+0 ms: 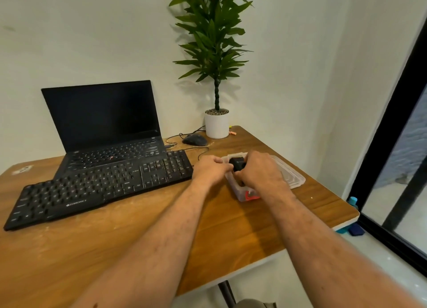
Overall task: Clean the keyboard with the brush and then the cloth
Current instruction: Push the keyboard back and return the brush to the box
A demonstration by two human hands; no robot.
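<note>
Fingers of both hands curled round a black block (pixel 238 164), black keyboard (pixel 99 187) (dusty) alongside

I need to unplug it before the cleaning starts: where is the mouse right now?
In the head view the mouse lies at the table's far edge, right of the laptop, just left of the white plant pot, behind the keyboard's right end.

Two bare forearms showing sparse dark hair, no sleeves reaching the wrists, left hand (pixel 211 170) and right hand (pixel 262 171) wearing nothing
</note>
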